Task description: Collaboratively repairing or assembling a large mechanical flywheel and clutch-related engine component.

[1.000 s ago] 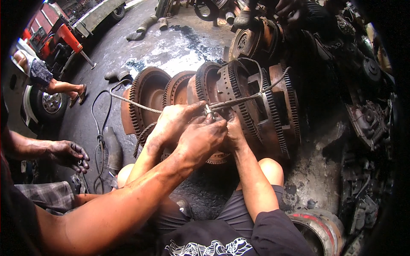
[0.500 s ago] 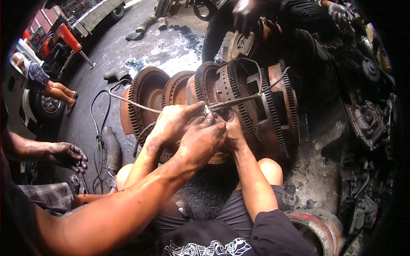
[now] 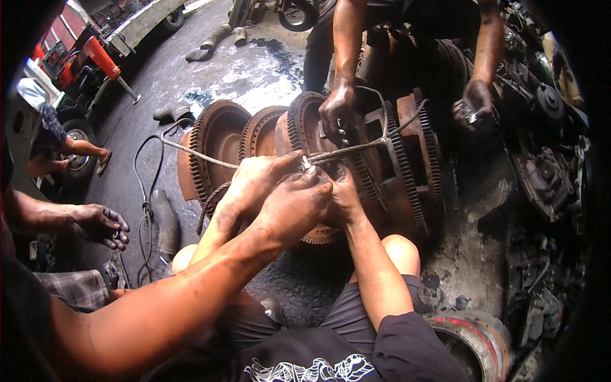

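A wire rope (image 3: 356, 150) runs across several rusty flywheels (image 3: 219, 130) with toothed rims. My left hand (image 3: 245, 184) is closed on the rope, its thumb beside a small silver rope clip (image 3: 306, 163). From the other side, my right hand (image 3: 344, 196) grips the rope just right of the clip. A co-worker's hand (image 3: 296, 207) reaches in from the left, over my left forearm, fingers at the clip. That person's other hand (image 3: 102, 226) is half curled around small bits. Across the flywheels, another person's hand (image 3: 338, 114) holds a small metal piece near the rope.
The far person's other hand (image 3: 474, 107) holds a shiny metal piece. A hook (image 3: 298, 16) hangs at the top. Dark machine parts (image 3: 541, 178) pile up on the right. A round metal housing (image 3: 474, 344) stands at lower right. A hose (image 3: 167, 223) lies on the left floor.
The far person has leaned in, bringing both hands down over the flywheels with small metal pieces. The hook has moved slightly left. My hands stay at the clip.
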Motion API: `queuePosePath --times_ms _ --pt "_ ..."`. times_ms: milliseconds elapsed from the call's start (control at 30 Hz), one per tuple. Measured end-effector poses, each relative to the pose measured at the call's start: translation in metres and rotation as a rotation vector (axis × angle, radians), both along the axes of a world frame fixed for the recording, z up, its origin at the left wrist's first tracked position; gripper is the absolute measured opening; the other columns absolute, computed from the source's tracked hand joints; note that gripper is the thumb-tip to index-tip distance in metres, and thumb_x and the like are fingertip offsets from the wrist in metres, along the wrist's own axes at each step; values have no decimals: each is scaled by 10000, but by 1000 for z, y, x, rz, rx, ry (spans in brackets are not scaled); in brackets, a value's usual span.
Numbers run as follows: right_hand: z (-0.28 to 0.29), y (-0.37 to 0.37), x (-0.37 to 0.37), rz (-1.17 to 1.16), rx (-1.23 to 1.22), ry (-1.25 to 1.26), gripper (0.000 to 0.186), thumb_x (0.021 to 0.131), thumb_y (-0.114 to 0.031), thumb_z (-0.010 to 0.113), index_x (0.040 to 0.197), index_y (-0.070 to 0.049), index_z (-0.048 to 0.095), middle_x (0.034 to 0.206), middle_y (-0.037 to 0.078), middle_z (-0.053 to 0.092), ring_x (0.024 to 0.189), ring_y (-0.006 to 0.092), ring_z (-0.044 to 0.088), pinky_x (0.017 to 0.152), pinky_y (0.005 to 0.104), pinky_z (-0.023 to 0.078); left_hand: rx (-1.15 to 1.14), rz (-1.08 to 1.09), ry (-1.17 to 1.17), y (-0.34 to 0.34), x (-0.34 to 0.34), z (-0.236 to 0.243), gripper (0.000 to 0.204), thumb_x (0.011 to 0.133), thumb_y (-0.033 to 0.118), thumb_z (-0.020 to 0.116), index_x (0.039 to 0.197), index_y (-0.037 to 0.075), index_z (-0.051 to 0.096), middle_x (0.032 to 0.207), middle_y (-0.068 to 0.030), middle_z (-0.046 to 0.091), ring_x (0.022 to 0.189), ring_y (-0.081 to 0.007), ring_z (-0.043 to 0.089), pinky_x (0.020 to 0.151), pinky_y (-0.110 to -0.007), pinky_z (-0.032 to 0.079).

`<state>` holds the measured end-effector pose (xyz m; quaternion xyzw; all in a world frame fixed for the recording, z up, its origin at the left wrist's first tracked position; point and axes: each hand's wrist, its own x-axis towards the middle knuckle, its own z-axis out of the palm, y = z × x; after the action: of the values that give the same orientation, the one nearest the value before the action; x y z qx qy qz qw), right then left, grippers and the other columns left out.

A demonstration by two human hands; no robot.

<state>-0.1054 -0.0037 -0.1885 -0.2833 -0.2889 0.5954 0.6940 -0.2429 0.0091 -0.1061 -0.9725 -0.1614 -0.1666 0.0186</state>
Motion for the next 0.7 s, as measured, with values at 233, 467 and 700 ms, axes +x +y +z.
queuePosePath --times_ms 233,467,700 --pt "6 -7 2 57 -54 54 201 951 -61 629 1147 -20 640 1086 57 672 959 141 644 819 289 547 155 -163 286 5 4 24 179 810 112 599 963 65 678 1001 -84 631 1053 -218 616 926 -333 526" --pt "0 -2 -1 0 24 19 216 972 -90 619 1178 -25 612 1076 37 655 945 113 625 810 259 537 -205 115 34 -10 -8 18 182 855 190 619 1011 98 615 1046 -68 610 1127 -215 571 1014 -349 466" --pt "4 -2 0 -23 7 25 220 981 -89 605 1189 -18 597 1069 46 656 939 110 626 798 252 539 -310 125 56 -4 -10 7 142 812 142 612 945 98 639 1020 -26 600 1108 -195 582 987 -328 489"
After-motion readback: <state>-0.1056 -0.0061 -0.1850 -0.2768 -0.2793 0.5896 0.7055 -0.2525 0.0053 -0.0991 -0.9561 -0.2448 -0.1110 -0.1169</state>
